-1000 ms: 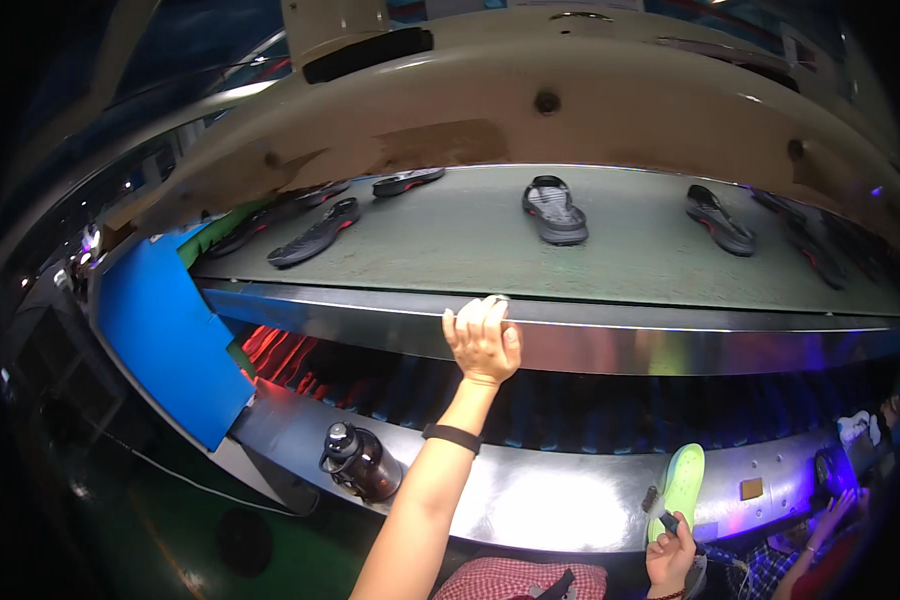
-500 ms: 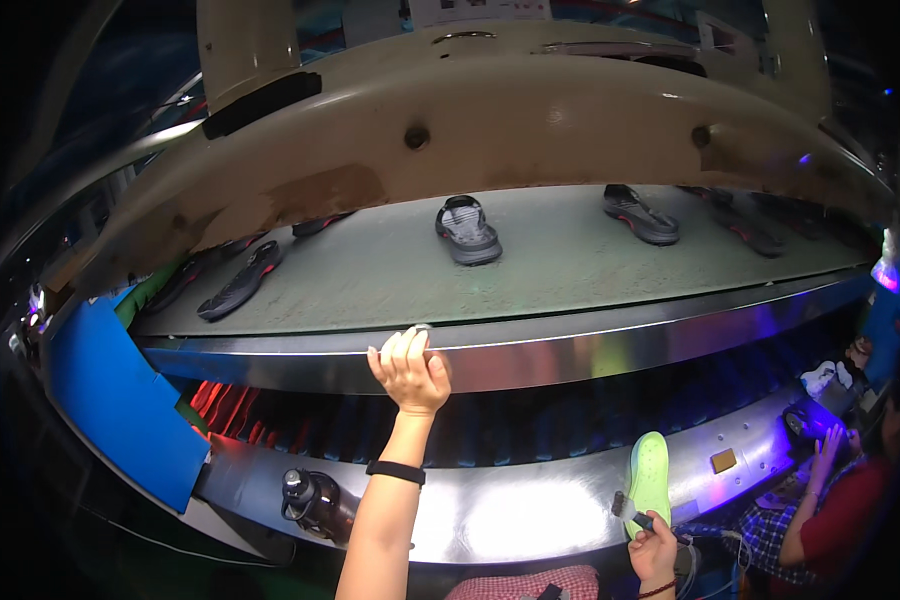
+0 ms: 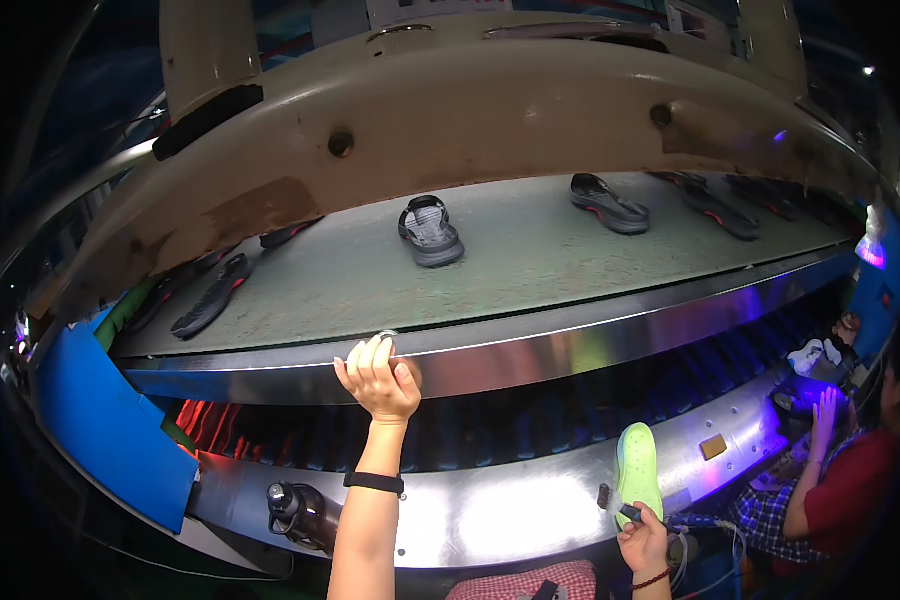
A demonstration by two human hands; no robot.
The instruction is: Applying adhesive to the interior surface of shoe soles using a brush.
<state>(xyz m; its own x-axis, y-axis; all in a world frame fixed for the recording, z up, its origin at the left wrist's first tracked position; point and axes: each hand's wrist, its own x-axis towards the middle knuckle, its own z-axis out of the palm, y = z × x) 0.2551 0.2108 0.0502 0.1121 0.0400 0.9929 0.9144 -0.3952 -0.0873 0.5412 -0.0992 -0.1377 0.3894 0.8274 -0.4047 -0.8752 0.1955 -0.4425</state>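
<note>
My left hand (image 3: 378, 380) is hooked over the metal edge (image 3: 500, 357) of a conveyor, fingers curled on its top. A small shiny spot shows at the fingertips; I cannot make out what it is. In my right hand (image 3: 643, 543) is a small brush (image 3: 622, 509) with dark bristles and a dark handle. It is beside a lime-green clog-like shoe (image 3: 638, 470) on the lower metal shelf (image 3: 500, 515). On the green belt (image 3: 330, 290) lie several dark shoe soles, among them a grey-topped one (image 3: 432, 233) in the middle and another (image 3: 612, 206) to its right.
A beige machine hood (image 3: 490, 125) overhangs the belt. Dark rollers (image 3: 530, 420) run beneath, with a red glow at left. A dark bottle (image 3: 305, 517) and a yellow-brown block (image 3: 713, 447) are on the shelf. A person in red (image 3: 845, 505) works at right.
The view has shifted, so the conveyor and soles sit further left in the picture. Both hands keep their holds. The brush bristles are slightly further from the green shoe.
</note>
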